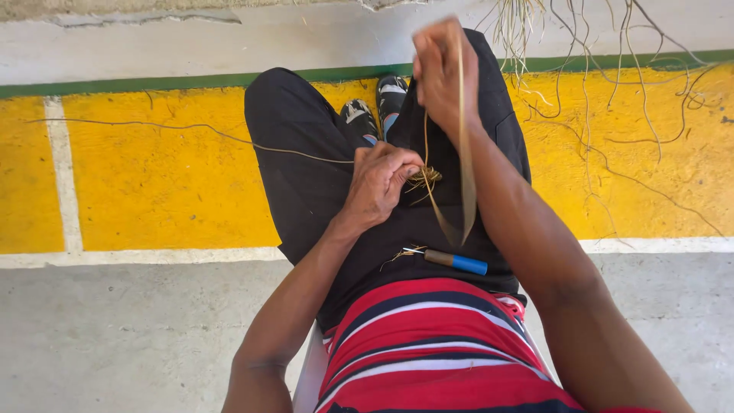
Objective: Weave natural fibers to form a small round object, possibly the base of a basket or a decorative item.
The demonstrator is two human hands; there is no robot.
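I sit with my knees up in black shorts. My left hand [380,182] is closed over a small knotted bundle of dry straw fibres [423,177] above my lap. My right hand [446,70] is raised higher and further out, pinching a long flat tan leaf strip [466,164] that hangs down from it to my lap. A thin fibre strand [191,127] runs off to the left from the bundle. A small tool with a blue handle [456,262] lies on my lap, untouched.
A yellow painted curb [153,176] with white lines and a green band [138,82] lies ahead. Loose dry fibres [612,76] trail at the upper right. My sandalled feet [375,111] rest on the curb. Grey concrete floor [115,336] surrounds my white chair [310,375].
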